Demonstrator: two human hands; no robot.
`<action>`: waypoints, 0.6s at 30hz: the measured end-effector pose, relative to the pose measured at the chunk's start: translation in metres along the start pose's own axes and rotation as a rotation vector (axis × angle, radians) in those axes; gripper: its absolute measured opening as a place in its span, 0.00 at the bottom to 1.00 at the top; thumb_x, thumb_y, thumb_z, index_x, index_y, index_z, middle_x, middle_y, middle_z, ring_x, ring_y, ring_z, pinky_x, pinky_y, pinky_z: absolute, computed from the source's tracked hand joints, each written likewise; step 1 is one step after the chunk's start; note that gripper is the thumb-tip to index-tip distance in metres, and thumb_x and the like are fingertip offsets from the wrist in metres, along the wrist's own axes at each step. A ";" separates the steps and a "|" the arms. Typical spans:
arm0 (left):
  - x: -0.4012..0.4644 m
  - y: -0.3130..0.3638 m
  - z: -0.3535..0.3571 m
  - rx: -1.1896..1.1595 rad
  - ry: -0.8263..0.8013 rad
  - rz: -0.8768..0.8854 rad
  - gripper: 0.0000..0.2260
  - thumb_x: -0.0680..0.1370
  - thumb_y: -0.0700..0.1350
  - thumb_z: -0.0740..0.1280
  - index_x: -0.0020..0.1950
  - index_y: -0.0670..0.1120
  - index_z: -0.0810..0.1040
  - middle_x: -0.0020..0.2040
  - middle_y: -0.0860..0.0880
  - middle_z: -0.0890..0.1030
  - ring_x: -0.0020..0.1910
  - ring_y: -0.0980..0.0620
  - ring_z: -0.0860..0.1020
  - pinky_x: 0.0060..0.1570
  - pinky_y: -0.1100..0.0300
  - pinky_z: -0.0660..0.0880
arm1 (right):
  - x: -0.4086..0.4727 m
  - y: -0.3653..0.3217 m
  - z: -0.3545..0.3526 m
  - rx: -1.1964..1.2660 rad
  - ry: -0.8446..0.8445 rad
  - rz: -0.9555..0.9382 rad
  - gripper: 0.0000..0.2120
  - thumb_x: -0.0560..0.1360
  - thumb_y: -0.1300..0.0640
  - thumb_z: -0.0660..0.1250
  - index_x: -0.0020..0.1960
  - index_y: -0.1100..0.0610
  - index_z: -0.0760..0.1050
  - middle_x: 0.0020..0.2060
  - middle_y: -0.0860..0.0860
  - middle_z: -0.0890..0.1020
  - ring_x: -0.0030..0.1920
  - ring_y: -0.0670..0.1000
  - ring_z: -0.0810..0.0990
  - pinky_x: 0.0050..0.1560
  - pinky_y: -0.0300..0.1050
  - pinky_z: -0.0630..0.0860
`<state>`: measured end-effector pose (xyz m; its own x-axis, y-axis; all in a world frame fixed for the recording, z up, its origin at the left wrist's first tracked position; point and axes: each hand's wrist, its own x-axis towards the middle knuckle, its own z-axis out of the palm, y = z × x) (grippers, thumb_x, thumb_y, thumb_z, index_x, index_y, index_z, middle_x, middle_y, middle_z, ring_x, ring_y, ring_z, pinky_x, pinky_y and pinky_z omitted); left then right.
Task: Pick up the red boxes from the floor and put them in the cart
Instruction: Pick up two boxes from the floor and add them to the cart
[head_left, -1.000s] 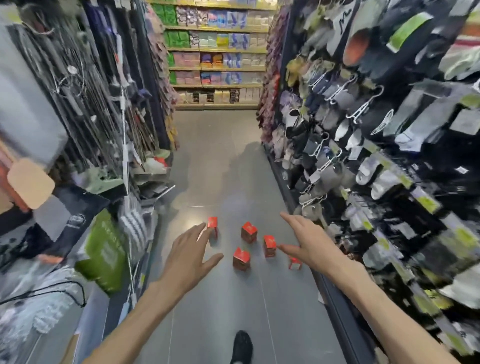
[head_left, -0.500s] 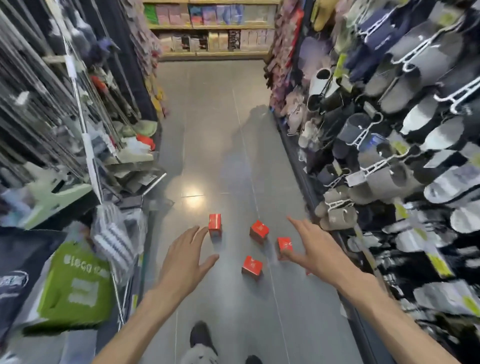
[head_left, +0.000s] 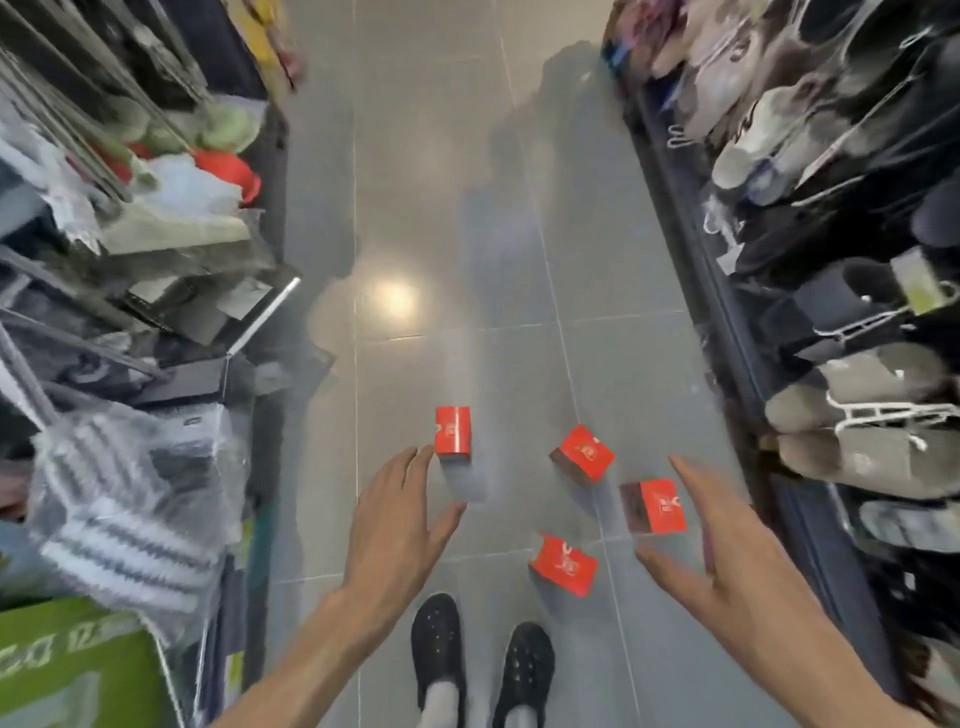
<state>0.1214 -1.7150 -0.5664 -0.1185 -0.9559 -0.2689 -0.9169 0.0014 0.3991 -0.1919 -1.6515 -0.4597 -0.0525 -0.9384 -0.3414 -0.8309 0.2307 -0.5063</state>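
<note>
Several red boxes lie on the grey tiled floor of a shop aisle. One (head_left: 453, 433) stands upright at the left, one (head_left: 583, 454) is tilted in the middle, one (head_left: 653, 506) sits at the right, and one (head_left: 564, 565) lies nearest my feet. My left hand (head_left: 400, 525) hovers open, its fingertips just beside the left box. My right hand (head_left: 711, 545) is spread open next to the right box, thumb below it, holding nothing. No cart is in view.
Shelves of slippers (head_left: 852, 457) line the right side. Racks with packaged goods, a striped bundle (head_left: 130, 499) and a green bag (head_left: 62, 670) crowd the left. My two black shoes (head_left: 478, 660) stand on the floor (head_left: 447, 218) below the boxes.
The view has tipped down and closer to the floor. Both hands have lowered toward the boxes, the left nearing the left box, the right nearing the right one.
</note>
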 end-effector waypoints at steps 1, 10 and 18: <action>0.020 -0.009 0.025 0.010 -0.015 -0.001 0.33 0.78 0.64 0.62 0.79 0.49 0.60 0.77 0.48 0.67 0.75 0.48 0.65 0.74 0.51 0.64 | 0.018 0.013 0.020 0.005 -0.006 0.008 0.41 0.71 0.36 0.67 0.80 0.47 0.58 0.76 0.42 0.65 0.75 0.44 0.66 0.72 0.53 0.69; 0.174 -0.084 0.249 -0.069 -0.070 -0.212 0.48 0.74 0.63 0.71 0.81 0.45 0.47 0.79 0.42 0.60 0.77 0.41 0.61 0.74 0.46 0.63 | 0.125 0.138 0.190 0.070 0.025 0.055 0.39 0.72 0.32 0.69 0.78 0.34 0.55 0.69 0.20 0.59 0.68 0.23 0.59 0.64 0.48 0.67; 0.252 -0.118 0.359 -0.199 -0.080 -0.508 0.58 0.68 0.68 0.74 0.80 0.40 0.42 0.77 0.39 0.61 0.74 0.36 0.64 0.71 0.40 0.65 | 0.130 0.216 0.306 0.071 -0.041 0.103 0.48 0.71 0.23 0.57 0.75 0.58 0.68 0.72 0.53 0.73 0.72 0.50 0.69 0.73 0.43 0.65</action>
<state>0.0630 -1.8509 -0.9961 0.2848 -0.7965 -0.5333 -0.7774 -0.5174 0.3576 -0.2090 -1.6450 -0.8561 -0.1119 -0.8980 -0.4255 -0.7809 0.3443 -0.5212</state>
